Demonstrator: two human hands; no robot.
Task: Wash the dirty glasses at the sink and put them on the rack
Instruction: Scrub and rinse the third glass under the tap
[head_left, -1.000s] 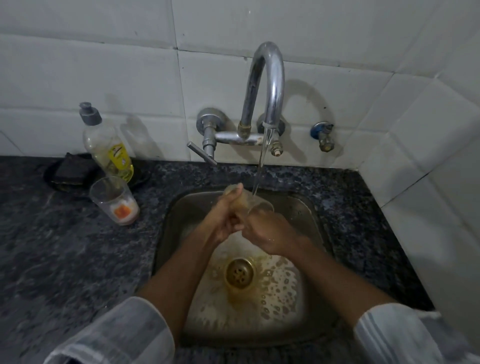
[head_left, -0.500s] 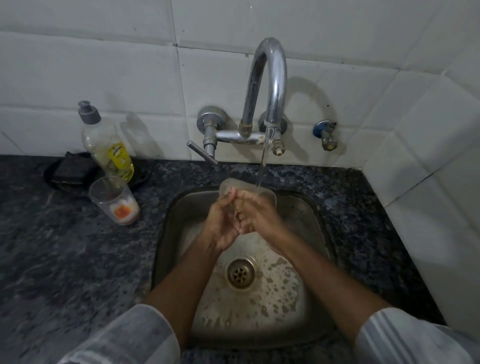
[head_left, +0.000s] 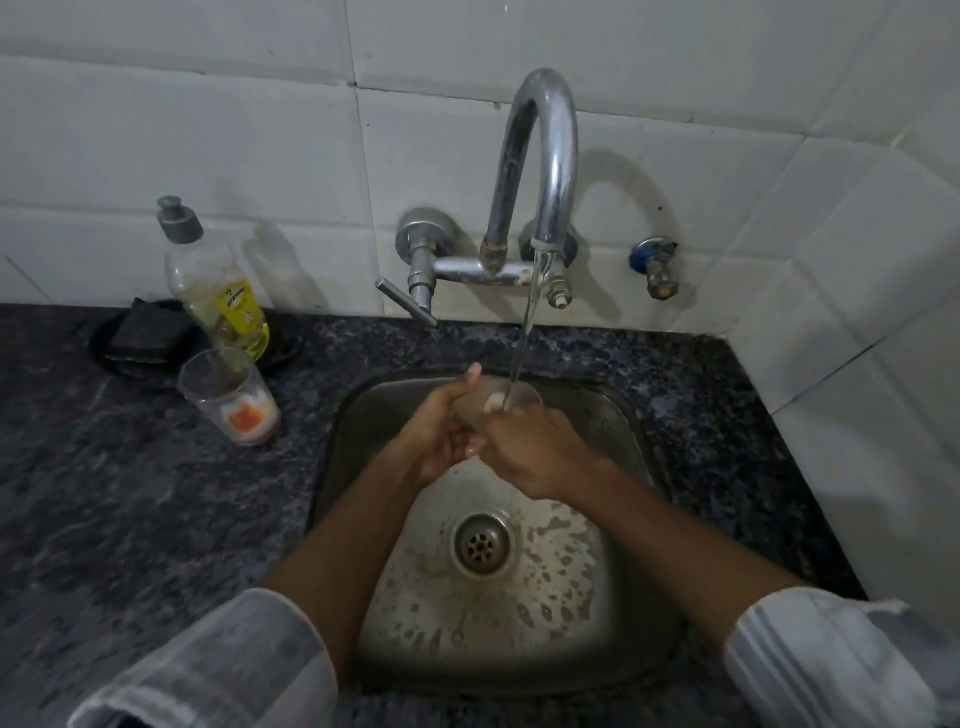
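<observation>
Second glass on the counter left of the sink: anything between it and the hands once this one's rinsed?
Nothing visible does. The second glass stands on bare counter; the soap bottle is behind it. Both hands grip the glass under the tap.

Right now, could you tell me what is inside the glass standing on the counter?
The glass on the counter holds orange and white residue at its bottom. What the residue is cannot be told.

We saw a speckled dark-grey counter (head_left: 130, 519), white wall tiles (head_left: 208, 130) — and a yellow-labelled bottle (head_left: 218, 291).
</observation>
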